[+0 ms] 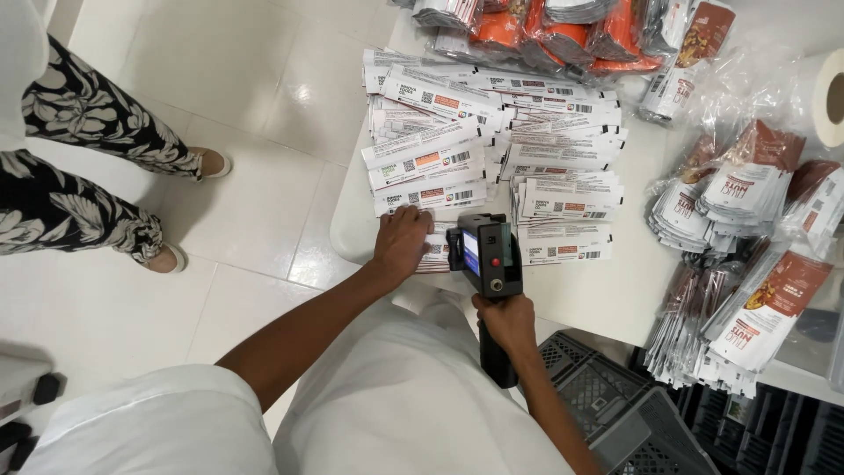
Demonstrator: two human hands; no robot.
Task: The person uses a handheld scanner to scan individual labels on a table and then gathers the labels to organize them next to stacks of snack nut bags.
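My right hand (505, 321) grips the black handle of a handheld printer gun (486, 259), whose head with a small blue screen rests against the nearest row of white flat pouches (563, 242) on the white table (607, 295). My left hand (400, 242) presses flat on a white pouch (435, 251) just left of the printer head, holding it down. Overlapping rows of the same white pouches (492, 132), each with a small orange patch and a dark code square, fan out further up the table.
Orange and silver pouches (545, 31) pile at the table's far end. Brown-and-white pouch stacks (747, 189) lie on the right, near a white roll (831, 97). A grey plastic crate (615, 405) stands below the table. Another person's patterned legs (88, 167) stand on the tiled floor at left.
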